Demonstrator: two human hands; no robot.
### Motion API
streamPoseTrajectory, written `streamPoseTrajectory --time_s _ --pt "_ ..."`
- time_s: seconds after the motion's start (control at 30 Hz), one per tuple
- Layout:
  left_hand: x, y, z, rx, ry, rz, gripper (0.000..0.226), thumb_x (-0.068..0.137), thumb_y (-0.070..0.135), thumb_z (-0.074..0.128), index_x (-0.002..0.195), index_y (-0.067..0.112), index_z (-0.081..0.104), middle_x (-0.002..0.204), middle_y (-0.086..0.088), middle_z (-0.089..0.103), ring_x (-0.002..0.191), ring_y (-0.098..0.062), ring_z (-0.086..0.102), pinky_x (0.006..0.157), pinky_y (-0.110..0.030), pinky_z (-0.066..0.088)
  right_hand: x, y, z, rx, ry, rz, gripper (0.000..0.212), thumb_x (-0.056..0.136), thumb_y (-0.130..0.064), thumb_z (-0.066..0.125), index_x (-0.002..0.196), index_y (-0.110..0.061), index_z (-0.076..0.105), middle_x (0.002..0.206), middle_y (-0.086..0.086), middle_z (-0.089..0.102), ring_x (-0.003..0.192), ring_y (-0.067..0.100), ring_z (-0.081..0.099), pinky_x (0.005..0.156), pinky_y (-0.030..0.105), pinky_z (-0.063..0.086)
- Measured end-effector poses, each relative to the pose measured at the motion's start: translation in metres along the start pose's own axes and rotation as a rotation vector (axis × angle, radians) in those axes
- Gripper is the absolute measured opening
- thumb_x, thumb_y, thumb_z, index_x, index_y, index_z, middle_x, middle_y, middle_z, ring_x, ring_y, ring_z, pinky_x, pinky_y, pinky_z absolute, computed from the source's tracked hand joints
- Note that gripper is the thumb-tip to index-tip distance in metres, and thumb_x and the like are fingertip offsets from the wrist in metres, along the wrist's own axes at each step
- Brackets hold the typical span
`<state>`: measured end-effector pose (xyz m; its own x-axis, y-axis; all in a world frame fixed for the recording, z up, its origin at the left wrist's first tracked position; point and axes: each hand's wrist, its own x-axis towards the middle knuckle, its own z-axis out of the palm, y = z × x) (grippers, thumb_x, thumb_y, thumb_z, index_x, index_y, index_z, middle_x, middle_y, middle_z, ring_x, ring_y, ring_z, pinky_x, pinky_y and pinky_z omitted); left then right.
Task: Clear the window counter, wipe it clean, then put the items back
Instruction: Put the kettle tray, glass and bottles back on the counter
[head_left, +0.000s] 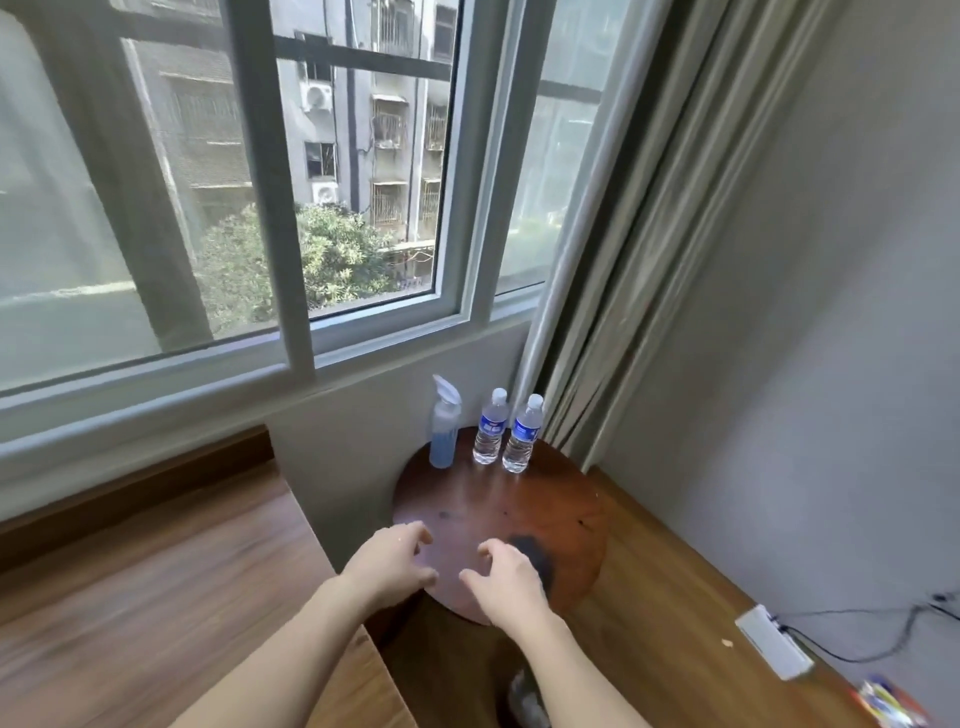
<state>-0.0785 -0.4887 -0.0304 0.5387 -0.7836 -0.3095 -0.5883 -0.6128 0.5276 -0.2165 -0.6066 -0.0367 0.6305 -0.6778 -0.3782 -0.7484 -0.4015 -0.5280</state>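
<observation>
A round dark-wood table (561, 499) stands below the window. At its far edge stand a blue spray bottle (444, 426) and two water bottles with blue labels, one (489, 428) left of the other (523, 436). My left hand (392, 564) and my right hand (506, 579) hover side by side over the table's near part, fingers loosely curled, holding nothing. A dark cloth-like patch (535, 558) lies just right of my right hand. The wooden window counter (156, 561) stretches to the left with nothing on it.
A grey curtain (649, 234) hangs at the right of the window. On the wooden floor at right lie a white power strip (774, 642) with a black cable and a colourful packet (883, 701). Something grey sits under the table.
</observation>
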Motion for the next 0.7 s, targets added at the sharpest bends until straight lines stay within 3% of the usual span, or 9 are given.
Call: streamPoseTrajectory --time_s 0.27,0.7 --pt "0.069 0.019 0.001 -0.012 0.001 0.031 0.059 0.078 0.039 0.07 0.132 0.025 0.049 0.124 0.004 0.058 0.114 -0.016 0.053 0.091 -0.026 0.042 0.051 0.018 -0.016 0.064 0.048 0.08 0.049 0.092 -0.042 0.065 0.137 -0.025 0.054 0.135 0.0 0.058 0.122 0.02 0.057 0.098 0.03 0.047" --pt "0.213 0.073 0.019 -0.291 0.073 -0.127 0.074 0.074 0.032 0.073 0.14 0.022 0.04 0.134 0.003 0.051 0.119 -0.013 0.051 0.097 -0.026 0.042 0.206 0.063 -0.065 0.113 0.079 0.093 0.054 0.091 -0.041 0.067 0.139 -0.023 0.051 0.137 -0.001 0.055 0.129 0.019 0.05 0.107 0.031 0.039"
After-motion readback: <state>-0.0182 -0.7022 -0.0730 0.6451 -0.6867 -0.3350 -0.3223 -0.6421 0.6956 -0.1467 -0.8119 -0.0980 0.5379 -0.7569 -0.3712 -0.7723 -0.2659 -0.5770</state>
